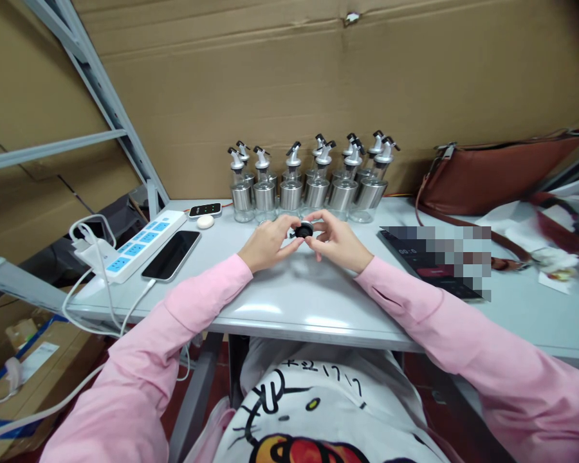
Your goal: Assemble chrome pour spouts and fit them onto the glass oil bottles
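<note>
Between my two hands, just above the table, is a small round black bottle stopper with a silvery edge. My left hand grips its left side between thumb and fingers. From the other side my right hand pinches it with thumb and fingertips. Part of the stopper is hidden by the fingers. Directly behind my hands stand several glass oil bottles with steel sleeves and pour spouts, upright in rows.
At left lie a white power strip with cables, a phone, a white round object and a small display device. At right are a dark tablet, partly blurred, and a brown bag. Cardboard walls the back.
</note>
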`<action>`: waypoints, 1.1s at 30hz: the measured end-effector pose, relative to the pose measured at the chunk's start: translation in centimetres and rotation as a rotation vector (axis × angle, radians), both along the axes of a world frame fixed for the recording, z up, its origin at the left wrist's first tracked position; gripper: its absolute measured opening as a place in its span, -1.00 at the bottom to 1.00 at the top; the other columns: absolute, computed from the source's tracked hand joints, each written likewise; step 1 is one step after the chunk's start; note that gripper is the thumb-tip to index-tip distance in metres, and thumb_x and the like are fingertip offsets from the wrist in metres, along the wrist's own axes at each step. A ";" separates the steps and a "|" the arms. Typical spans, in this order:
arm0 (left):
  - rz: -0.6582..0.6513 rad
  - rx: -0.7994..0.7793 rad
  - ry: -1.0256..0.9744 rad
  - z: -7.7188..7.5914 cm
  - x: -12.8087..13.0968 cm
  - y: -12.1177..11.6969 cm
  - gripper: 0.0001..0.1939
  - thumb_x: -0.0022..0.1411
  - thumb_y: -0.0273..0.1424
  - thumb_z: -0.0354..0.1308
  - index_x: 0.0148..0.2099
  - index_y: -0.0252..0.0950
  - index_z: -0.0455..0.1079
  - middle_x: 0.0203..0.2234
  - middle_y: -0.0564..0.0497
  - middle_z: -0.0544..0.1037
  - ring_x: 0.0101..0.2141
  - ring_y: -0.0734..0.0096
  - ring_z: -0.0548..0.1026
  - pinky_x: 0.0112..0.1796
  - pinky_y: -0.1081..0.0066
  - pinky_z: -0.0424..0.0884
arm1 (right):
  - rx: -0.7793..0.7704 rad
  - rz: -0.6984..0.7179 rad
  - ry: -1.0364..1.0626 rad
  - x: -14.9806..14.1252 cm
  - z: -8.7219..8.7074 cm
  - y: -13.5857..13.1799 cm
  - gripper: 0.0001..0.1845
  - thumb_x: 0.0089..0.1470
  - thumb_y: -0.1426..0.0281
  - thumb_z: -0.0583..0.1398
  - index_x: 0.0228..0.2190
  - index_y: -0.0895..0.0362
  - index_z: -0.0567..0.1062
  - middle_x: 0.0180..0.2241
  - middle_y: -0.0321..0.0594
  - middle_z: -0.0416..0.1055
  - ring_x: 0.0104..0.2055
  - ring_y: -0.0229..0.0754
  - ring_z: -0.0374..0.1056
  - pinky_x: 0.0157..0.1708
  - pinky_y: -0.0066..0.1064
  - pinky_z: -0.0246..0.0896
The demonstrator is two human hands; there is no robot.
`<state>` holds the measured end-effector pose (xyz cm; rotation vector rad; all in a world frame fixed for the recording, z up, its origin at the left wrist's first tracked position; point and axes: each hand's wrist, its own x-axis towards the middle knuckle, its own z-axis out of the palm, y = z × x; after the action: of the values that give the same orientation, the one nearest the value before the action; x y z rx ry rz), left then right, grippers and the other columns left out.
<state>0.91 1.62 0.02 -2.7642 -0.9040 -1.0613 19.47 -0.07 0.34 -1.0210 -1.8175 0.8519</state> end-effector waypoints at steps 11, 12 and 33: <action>-0.059 -0.100 0.063 -0.3 0.0 0.2 -0.60 0.29 -0.31 -0.03 0.13 -0.33 0.07 -0.14 -0.14 0.43 -0.29 0.34 0.47 -0.22 0.29 0.39 | 0.016 0.042 -0.055 0.3 -0.2 0.4 -0.62 -0.17 0.41 0.17 -0.22 0.10 0.26 -0.33 -0.27 0.44 -0.73 -0.44 0.17 -0.81 -0.57 0.04; -0.060 -0.093 0.066 -0.2 0.0 0.1 -0.61 0.29 -0.31 -0.04 0.12 -0.32 0.08 -0.15 -0.13 0.44 -0.29 0.34 0.46 -0.21 0.29 0.38 | 0.014 0.043 -0.060 0.3 -0.1 0.4 -0.61 -0.17 0.40 0.17 -0.22 0.10 0.26 -0.34 -0.27 0.44 -0.73 -0.43 0.18 -0.82 -0.57 0.04; -0.086 0.036 0.072 0.1 -0.1 -0.2 -0.75 0.32 -0.34 -0.07 -0.03 -0.38 0.22 -0.21 -0.12 0.49 -0.26 0.34 0.47 -0.20 0.33 0.29 | 0.067 0.082 -0.095 0.5 0.3 0.2 -0.74 -0.14 0.43 0.14 -0.32 0.09 0.23 -0.38 -0.31 0.49 -0.76 -0.45 0.14 -0.79 -0.57 0.03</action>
<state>0.81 1.44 0.11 -2.8146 -0.7561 -0.9726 19.96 0.12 0.65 -0.9640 -1.9668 0.7974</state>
